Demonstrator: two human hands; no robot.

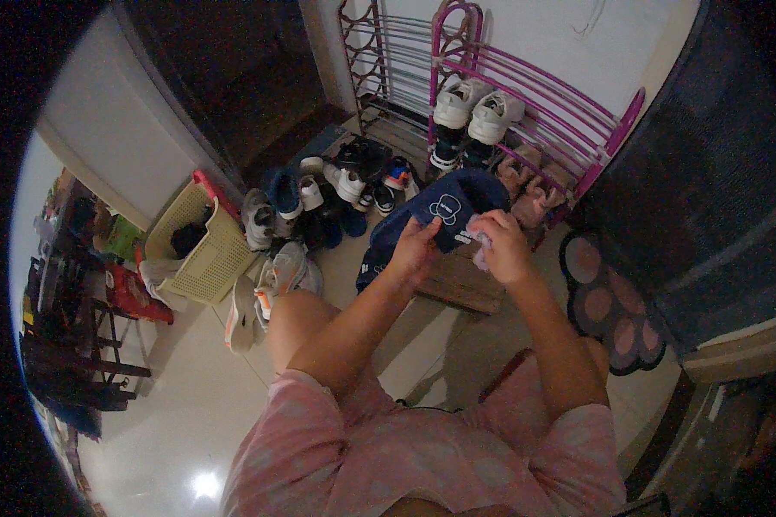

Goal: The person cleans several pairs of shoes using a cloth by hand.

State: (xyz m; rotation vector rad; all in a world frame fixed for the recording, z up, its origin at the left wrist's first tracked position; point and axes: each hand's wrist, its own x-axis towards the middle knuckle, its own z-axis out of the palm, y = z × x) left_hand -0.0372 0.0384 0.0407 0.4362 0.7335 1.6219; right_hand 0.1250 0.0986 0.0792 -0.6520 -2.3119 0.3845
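Note:
A navy slipper [401, 216] with a white bear outline and lettering on its strap is held up in front of me. My left hand [417, 252] grips its near side, thumb on top of the strap. In my right hand [504, 242] is a bunched pale lilac cloth [480, 249], pressed against or very close to the right end of the strap. A second dark slipper [367, 268] with white marks shows partly below the first; the rest of it is hidden. Beneath my hands is a low wooden stool or board [465, 284].
A purple shoe rack [530, 64] holding white sneakers [456, 106] stands ahead, beside another rack [394, 48]. Several shoes [310, 194] crowd the floor. Grey sneakers [288, 265] sit by my left knee. A cream plastic basket [216, 262] is left; a paw-shaped mat [598, 304] lies right.

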